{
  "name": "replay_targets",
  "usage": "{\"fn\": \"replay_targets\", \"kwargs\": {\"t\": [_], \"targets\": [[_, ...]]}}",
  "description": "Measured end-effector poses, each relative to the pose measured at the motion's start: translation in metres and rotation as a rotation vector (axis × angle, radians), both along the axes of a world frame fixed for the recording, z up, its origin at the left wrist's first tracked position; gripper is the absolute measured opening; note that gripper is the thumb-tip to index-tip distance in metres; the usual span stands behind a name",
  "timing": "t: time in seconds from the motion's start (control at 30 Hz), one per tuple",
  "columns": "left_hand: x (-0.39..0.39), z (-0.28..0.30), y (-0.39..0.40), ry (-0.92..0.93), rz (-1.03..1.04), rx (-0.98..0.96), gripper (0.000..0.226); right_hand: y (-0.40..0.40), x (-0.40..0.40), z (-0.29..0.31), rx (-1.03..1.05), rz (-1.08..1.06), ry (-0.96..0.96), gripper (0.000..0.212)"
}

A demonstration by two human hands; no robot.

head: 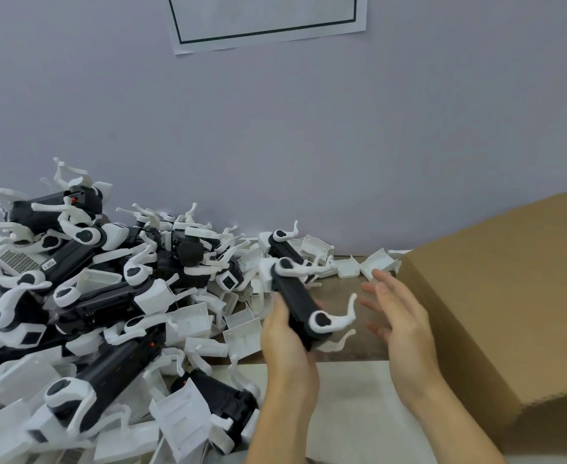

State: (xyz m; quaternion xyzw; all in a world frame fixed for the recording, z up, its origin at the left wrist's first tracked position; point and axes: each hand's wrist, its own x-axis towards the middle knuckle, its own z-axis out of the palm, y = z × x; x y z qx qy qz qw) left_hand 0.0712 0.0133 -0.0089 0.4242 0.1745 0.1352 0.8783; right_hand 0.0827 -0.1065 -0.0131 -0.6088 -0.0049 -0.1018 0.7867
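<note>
Your left hand [284, 333] grips one black-and-white unit [295, 299] above surface [352, 343], beside pile [84, 289]. Right hand [399, 313] released, fingers straight, just beside unit. Progress judged early (large pile left to process). Cardboard box [509, 313] stands at right.

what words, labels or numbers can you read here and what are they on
No text can be read.
Paper sheet on the wall: only a dark frame line, print cut off at the top.
White sticker in the pile: too blurred.
Black part in the left hand: no label shows.
Cardboard box: no print shows.
</note>
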Motion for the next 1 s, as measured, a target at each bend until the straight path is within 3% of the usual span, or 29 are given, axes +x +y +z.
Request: {"fn": "replay_targets", "kwargs": {"t": [0.1, 0.17, 0.33, 0.47, 0.57, 0.67, 0.8, 0.9, 1.0], "targets": [[-0.002, 0.003, 0.004, -0.024, -0.055, -0.172, 0.039, 0.001, 0.003, -0.002, -0.015, -0.021, 0.042, 0.024], [-0.002, 0.004, 0.003, -0.02, -0.078, -0.137, 0.031, 0.001, 0.004, -0.003, -0.022, -0.011, 0.058, 0.024], [-0.002, 0.001, 0.001, -0.027, -0.081, -0.149, 0.034, 0.003, 0.006, -0.006, -0.134, 0.07, 0.128, 0.029], [-0.001, 0.0, 0.003, -0.012, -0.144, -0.156, 0.06, 0.006, 0.001, -0.004, -0.123, 0.258, 0.176, 0.047], [0.0, -0.001, 0.003, -0.005, -0.136, -0.117, 0.059, 0.005, -0.003, -0.001, -0.052, 0.422, 0.179, 0.061], [0.001, -0.002, 0.003, -0.045, -0.068, -0.077, 0.049, 0.002, -0.004, -0.001, -0.066, 0.524, 0.11, 0.049], [0.002, -0.004, 0.005, 0.0, -0.076, -0.059, 0.054, 0.003, -0.008, -0.002, -0.189, 0.636, 0.058, 0.046], [0.001, -0.005, 0.002, 0.012, -0.098, -0.004, 0.052, 0.006, -0.009, -0.002, -0.288, 0.578, 0.079, 0.043], [0.001, -0.004, -0.002, -0.047, -0.112, -0.007, 0.038, 0.01, -0.008, -0.003, -0.342, 0.489, 0.1, 0.022]]}}
